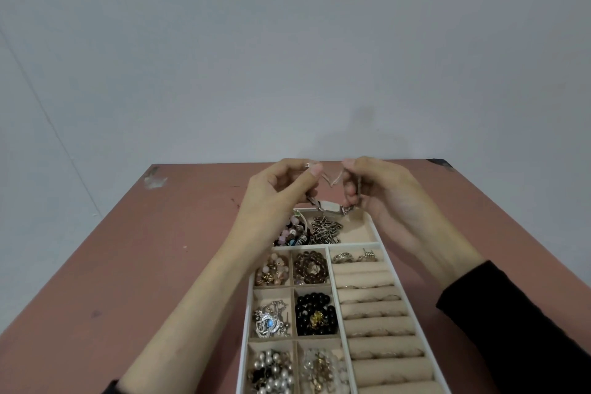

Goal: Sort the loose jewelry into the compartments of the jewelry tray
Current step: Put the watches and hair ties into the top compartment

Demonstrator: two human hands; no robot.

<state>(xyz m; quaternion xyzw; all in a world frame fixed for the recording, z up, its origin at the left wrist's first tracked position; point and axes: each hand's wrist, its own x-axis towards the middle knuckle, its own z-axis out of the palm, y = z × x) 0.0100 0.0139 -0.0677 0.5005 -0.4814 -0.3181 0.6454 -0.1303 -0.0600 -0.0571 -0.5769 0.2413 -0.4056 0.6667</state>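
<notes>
A white jewelry tray [335,246] with beige lining lies on the table in front of me. Both hands hold a silver bracelet with a flat plate [330,207] above the tray's far compartment. My left hand [275,198] pinches one end of its chain and my right hand [380,192] pinches the other, so the plate hangs between them. Silver chain pieces [324,229] and a beaded bracelet [295,233] lie in the far compartment below. Smaller left compartments hold beads, pearls and pendants. Two rings [353,256] sit in the top ring roll.
The reddish-brown table [144,265] extends left and right of the tray and ends at a grey wall [287,57]. Ring rolls [380,326] fill the tray's right side. The table's far edge lies just behind my hands.
</notes>
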